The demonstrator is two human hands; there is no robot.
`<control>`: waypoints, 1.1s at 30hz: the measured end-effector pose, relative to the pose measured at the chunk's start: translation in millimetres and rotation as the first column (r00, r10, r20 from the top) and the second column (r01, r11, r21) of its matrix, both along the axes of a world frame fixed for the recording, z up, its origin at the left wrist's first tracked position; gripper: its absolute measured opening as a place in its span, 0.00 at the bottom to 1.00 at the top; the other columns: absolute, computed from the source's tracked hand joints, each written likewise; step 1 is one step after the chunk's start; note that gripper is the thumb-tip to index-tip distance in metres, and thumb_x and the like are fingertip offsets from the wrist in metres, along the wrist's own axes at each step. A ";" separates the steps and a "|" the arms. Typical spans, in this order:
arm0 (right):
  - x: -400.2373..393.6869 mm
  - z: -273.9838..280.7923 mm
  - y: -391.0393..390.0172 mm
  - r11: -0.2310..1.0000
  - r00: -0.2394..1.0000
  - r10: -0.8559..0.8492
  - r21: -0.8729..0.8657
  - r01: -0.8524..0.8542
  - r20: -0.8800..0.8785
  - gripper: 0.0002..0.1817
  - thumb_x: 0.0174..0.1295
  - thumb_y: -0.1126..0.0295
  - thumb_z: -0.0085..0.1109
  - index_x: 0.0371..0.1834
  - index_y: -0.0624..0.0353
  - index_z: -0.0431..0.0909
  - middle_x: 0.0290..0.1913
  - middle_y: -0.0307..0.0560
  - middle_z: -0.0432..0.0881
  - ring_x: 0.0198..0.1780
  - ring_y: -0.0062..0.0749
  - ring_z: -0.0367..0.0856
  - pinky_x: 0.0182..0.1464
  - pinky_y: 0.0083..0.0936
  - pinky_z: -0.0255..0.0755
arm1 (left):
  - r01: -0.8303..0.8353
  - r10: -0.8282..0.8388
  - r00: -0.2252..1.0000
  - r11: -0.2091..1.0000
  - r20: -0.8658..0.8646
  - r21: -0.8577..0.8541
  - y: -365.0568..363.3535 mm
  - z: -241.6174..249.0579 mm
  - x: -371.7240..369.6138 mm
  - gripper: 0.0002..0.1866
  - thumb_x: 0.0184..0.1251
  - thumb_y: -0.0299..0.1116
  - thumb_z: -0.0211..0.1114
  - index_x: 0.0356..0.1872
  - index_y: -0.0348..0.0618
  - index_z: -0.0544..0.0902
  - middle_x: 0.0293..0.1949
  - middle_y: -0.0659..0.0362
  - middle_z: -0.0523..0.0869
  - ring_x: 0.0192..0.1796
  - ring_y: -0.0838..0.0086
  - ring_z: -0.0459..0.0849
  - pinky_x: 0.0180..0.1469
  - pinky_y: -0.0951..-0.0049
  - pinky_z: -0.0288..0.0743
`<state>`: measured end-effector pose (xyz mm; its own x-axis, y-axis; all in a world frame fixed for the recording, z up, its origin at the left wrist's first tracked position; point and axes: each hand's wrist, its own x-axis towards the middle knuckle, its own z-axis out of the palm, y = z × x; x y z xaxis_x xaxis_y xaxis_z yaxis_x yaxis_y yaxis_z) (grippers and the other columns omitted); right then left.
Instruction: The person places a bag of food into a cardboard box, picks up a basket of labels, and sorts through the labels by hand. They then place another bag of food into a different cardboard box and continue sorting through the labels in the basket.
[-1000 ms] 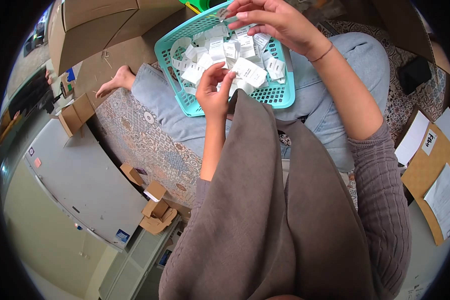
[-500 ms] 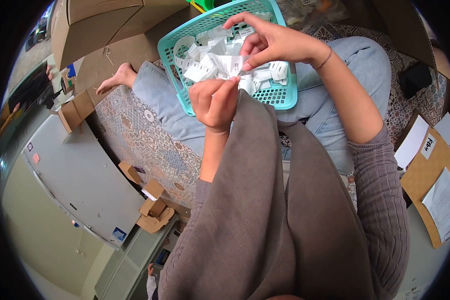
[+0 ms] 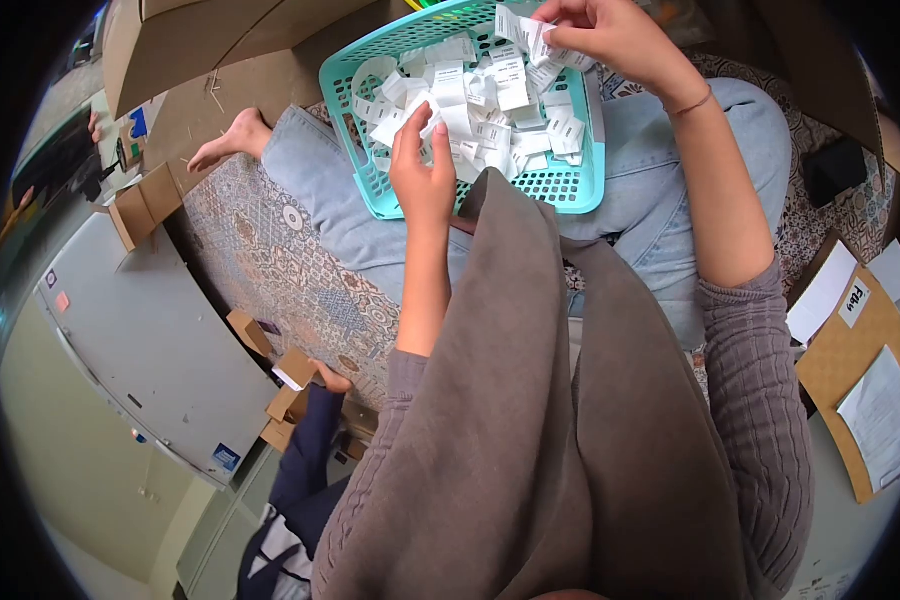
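Observation:
A teal plastic basket (image 3: 580, 190) sits by my lap, filled with strips of white printed labels (image 3: 450, 85). My right hand (image 3: 600, 35) is over the basket's back right corner, its fingers pinched on a strip of labels (image 3: 535, 40) that hangs down toward the heap. At the basket's left front, my left hand (image 3: 425, 165) is raised over the labels with thumb and fingers apart, holding nothing.
Large cardboard boxes (image 3: 200, 50) stand behind the basket. A dark phone-like object (image 3: 833, 170) lies on the patterned floor at right, near a brown envelope (image 3: 820, 365). Another person's dark-clothed leg (image 3: 305, 450) and small cartons (image 3: 290, 375) are at lower left.
My right hand has moved up and right with a label strip. My left hand has opened and lies a little apart from the labels' middle. Another person's leg has come into view.

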<state>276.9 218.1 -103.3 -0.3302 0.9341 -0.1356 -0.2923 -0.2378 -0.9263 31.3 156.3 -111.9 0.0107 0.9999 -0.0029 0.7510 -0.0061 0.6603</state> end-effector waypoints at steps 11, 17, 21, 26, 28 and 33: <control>-10.6 -3.6 2.0 0.950 0.866 -0.125 0.310 -0.036 0.485 0.17 0.46 0.77 0.48 0.43 0.61 0.68 0.28 0.48 0.76 0.29 0.28 0.76 0.34 0.23 0.70 | 0.062 -0.076 0.977 0.995 -0.198 -0.080 24.5 -25.6 22.0 0.13 0.48 0.34 0.66 0.36 0.43 0.79 0.37 0.58 0.78 0.35 0.71 0.76 0.37 0.73 0.71; -8.5 -5.8 0.8 0.936 0.887 -0.217 0.344 0.071 0.408 0.10 0.48 0.76 0.49 0.34 0.64 0.71 0.28 0.49 0.76 0.31 0.30 0.76 0.35 0.24 0.70 | -0.194 0.269 0.866 0.957 0.422 -0.214 27.4 -26.8 10.2 0.05 0.55 0.27 0.59 0.32 0.38 0.75 0.31 0.61 0.78 0.31 0.79 0.77 0.31 0.80 0.70; -8.5 -5.7 2.7 0.945 0.877 -0.199 0.323 0.054 0.437 0.08 0.48 0.75 0.49 0.32 0.65 0.70 0.27 0.49 0.76 0.30 0.29 0.76 0.35 0.23 0.71 | -0.202 0.470 0.453 0.882 0.757 -0.426 30.3 -11.3 7.5 0.06 0.59 0.30 0.53 0.35 0.40 0.71 0.30 0.60 0.78 0.37 0.73 0.78 0.40 0.71 0.71; -6.2 -3.9 1.8 0.955 0.892 -0.177 0.291 0.053 0.416 0.07 0.48 0.75 0.49 0.31 0.65 0.71 0.26 0.49 0.76 0.29 0.29 0.76 0.34 0.23 0.71 | 0.230 0.395 -0.282 0.913 0.874 -0.338 30.6 -5.9 -9.4 0.03 0.54 0.31 0.46 0.27 0.47 0.68 0.16 0.65 0.67 0.25 0.75 0.69 0.40 0.72 0.65; -7.7 -5.6 2.1 0.951 0.897 -0.183 0.304 0.057 0.403 0.07 0.48 0.75 0.50 0.30 0.65 0.71 0.25 0.49 0.76 0.28 0.29 0.76 0.33 0.23 0.71 | 0.232 0.399 -0.322 0.913 0.859 -0.337 30.8 -0.4 -8.2 0.02 0.50 0.29 0.48 0.24 0.46 0.66 0.16 0.65 0.63 0.22 0.78 0.63 0.37 0.75 0.61; -7.2 4.5 1.0 0.985 0.895 -0.155 0.140 0.105 0.419 0.05 0.50 0.74 0.51 0.29 0.64 0.71 0.26 0.44 0.75 0.29 0.23 0.75 0.32 0.19 0.70 | 0.334 0.493 -0.433 0.865 0.755 -0.374 30.9 13.2 -1.8 0.03 0.52 0.29 0.47 0.28 0.44 0.68 0.19 0.65 0.64 0.21 0.78 0.61 0.30 0.78 0.58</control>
<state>269.7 219.1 -98.8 -0.1383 0.9819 -0.1294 0.1157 -0.1138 -0.9868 29.5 187.3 -98.7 0.3316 0.8702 -0.3644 -0.8800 0.4246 0.2131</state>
